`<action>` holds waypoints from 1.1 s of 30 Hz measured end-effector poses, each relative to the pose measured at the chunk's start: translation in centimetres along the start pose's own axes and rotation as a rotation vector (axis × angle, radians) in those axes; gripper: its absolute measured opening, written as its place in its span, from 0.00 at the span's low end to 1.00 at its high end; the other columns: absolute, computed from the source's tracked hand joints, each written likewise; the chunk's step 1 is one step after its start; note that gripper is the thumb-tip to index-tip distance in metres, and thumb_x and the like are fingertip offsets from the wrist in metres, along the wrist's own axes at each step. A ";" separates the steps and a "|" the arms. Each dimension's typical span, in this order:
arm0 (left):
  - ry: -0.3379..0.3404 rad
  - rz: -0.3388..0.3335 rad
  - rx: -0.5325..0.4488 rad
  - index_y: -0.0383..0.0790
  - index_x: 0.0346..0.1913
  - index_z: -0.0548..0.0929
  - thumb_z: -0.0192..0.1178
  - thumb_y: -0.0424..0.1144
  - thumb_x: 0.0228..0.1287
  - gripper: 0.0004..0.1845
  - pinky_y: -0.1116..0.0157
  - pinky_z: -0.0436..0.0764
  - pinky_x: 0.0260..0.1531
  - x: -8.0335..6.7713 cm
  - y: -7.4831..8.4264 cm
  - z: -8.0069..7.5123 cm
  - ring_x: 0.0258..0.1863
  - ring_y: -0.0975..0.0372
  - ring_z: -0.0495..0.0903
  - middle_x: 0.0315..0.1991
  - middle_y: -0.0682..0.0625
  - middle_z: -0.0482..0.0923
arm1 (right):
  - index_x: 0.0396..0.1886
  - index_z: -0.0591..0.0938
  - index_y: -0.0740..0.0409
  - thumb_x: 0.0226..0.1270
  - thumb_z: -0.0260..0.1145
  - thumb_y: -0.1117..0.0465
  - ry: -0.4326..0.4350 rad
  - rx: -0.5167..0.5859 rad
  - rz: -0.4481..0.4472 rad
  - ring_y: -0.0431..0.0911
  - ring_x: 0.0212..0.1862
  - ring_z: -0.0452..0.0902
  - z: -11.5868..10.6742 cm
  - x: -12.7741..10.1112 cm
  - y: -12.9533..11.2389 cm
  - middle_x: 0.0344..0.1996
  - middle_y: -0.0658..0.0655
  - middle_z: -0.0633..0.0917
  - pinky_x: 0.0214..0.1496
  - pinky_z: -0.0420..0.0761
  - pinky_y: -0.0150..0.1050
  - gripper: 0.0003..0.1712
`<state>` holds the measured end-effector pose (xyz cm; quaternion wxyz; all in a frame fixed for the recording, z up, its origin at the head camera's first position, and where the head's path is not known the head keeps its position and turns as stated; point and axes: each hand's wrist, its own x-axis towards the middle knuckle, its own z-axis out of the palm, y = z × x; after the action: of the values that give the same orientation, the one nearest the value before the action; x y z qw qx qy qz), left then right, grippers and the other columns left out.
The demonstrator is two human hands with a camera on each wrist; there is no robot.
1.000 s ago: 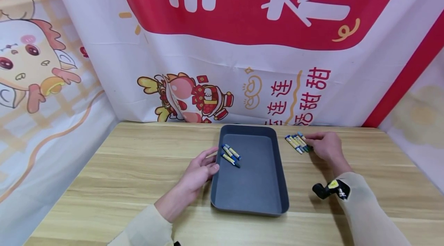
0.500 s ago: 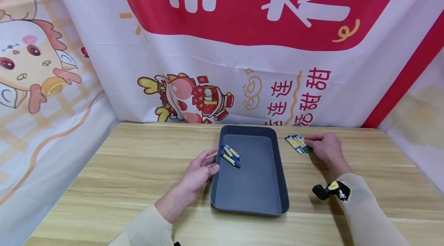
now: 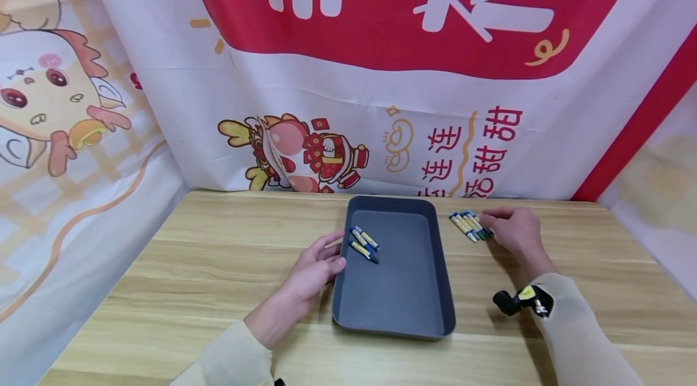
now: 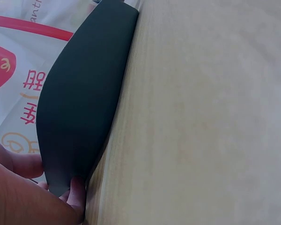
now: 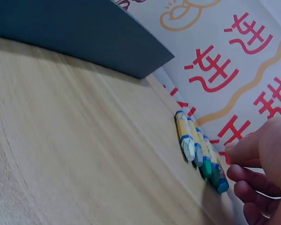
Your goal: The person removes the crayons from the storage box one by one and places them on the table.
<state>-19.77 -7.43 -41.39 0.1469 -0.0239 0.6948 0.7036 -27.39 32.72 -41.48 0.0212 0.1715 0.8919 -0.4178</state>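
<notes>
Light wooden table (image 3: pixel 190 265), dark grey tray (image 3: pixel 430 328) on it, crayon cluster (image 3: pixel 471 225) beside

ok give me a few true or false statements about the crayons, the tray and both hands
1. Two crayons lie inside the dark grey rectangular plastic tray. True.
2. The left hand lifts the tray off the light wooden table. False: the tray sits flat on the table, with that hand resting against its left rim.
3. The row of yellow-wrapped crayons lies left of the tray. False: it lies on the table right of the tray.
4. The right hand is at the right end of that row. True.
5. The tray is full of crayons. False: it holds only two.
</notes>
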 end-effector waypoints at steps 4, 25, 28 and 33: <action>0.000 -0.005 0.002 0.45 0.81 0.67 0.55 0.26 0.77 0.33 0.45 0.75 0.73 0.0 0.1 0.0 0.73 0.44 0.75 0.77 0.33 0.70 | 0.70 0.82 0.57 0.80 0.62 0.46 0.019 0.023 -0.051 0.57 0.62 0.78 -0.1 -0.4 -0.7 0.67 0.67 0.82 0.53 0.78 0.42 0.28; 0.007 -0.008 -0.001 0.46 0.80 0.68 0.55 0.25 0.76 0.33 0.47 0.77 0.71 0.0 0.1 0.0 0.73 0.44 0.75 0.76 0.34 0.71 | 0.62 0.87 0.55 0.75 0.70 0.47 0.042 0.100 -0.257 0.56 0.64 0.80 2.4 -3.4 -8.2 0.62 0.61 0.87 0.64 0.80 0.52 0.24; 0.005 -0.006 -0.001 0.46 0.80 0.68 0.55 0.25 0.76 0.33 0.48 0.78 0.70 0.0 0.1 0.0 0.72 0.44 0.76 0.76 0.34 0.71 | 0.62 0.88 0.54 0.75 0.70 0.48 0.028 0.107 -0.293 0.56 0.60 0.81 3.1 -4.0 -9.3 0.59 0.61 0.89 0.60 0.80 0.49 0.22; -0.003 -0.007 -0.001 0.45 0.81 0.68 0.55 0.26 0.77 0.32 0.47 0.78 0.70 0.0 0.1 -0.1 0.72 0.44 0.76 0.76 0.33 0.70 | 0.61 0.88 0.55 0.76 0.69 0.51 0.000 0.134 -0.337 0.55 0.58 0.84 4.8 -4.9 -10.8 0.58 0.61 0.89 0.60 0.82 0.48 0.20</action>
<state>-19.85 -7.48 -41.27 0.1502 -0.0253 0.6942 0.7035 -26.82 21.31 -35.71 -0.0605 0.0209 0.8782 -0.4741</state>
